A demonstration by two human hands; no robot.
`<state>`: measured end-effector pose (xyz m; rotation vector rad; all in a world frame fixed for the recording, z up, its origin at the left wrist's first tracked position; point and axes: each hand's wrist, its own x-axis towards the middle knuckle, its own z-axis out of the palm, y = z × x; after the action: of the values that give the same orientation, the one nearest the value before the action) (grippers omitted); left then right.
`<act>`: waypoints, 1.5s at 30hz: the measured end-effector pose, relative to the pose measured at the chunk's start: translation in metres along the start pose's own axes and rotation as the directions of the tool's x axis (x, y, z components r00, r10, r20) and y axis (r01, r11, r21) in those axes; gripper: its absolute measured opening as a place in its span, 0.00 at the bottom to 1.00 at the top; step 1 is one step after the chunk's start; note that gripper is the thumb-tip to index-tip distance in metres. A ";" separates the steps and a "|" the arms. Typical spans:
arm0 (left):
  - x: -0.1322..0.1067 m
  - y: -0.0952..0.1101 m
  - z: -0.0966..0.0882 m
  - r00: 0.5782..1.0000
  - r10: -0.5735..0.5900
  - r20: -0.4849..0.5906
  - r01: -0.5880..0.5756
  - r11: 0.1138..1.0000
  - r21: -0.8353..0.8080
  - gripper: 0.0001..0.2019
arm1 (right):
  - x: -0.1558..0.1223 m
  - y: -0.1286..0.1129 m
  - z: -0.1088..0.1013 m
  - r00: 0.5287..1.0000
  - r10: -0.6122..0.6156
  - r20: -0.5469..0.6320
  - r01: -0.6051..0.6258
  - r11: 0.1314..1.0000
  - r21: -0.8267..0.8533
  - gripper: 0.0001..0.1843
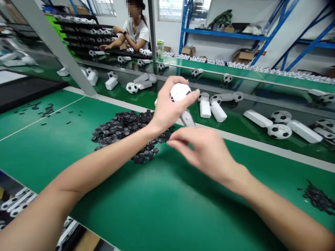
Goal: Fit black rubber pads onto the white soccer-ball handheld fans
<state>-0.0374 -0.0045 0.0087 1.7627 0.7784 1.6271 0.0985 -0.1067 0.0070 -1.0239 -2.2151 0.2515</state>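
Note:
My left hand [167, 108] is raised over the green table [157, 202], its fingers closed round a white ball-headed gadget [180, 92] whose grey handle [187, 118] hangs down below the palm. My right hand [204, 150] hovers just under and right of it, fingers pinched together toward the pile of small black pieces [125, 129]; whether anything is in the pinch is hidden. The pile lies on the table directly behind my left wrist.
A conveyor belt [235, 122] runs behind the table, carrying several soccer-ball-headed white gadgets [280, 130]. A grey post [65, 59] slants at left. Another person [134, 33] works at the far side. More black pieces [318, 198] lie at right. Blue shelving [225, 33] stands behind.

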 end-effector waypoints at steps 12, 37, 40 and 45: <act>-0.003 -0.010 -0.004 0.987 -0.086 0.133 0.073 0.993 0.097 0.15 | 0.026 -0.007 0.062 0.820 0.334 0.466 -0.311 0.942 -0.127 0.04; -0.015 0.004 0.001 0.979 -0.202 0.019 0.200 0.944 -0.262 0.18 | 0.000 0.002 -0.037 0.928 0.372 -0.003 -0.231 0.583 0.779 0.11; -0.018 0.013 0.001 0.997 -0.071 -0.038 0.063 0.982 -0.179 0.22 | 0.003 0.005 -0.041 0.886 0.447 -0.121 -0.191 0.591 0.784 0.14; -0.026 0.020 0.000 0.991 0.115 -0.067 -0.112 0.992 0.049 0.25 | 0.005 0.007 -0.039 0.846 0.524 -0.098 -0.193 0.474 0.859 0.20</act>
<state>-0.0393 -0.0370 0.0074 1.8200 0.7646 1.7666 0.1255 -0.1017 0.0356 -0.8617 -1.2197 1.1142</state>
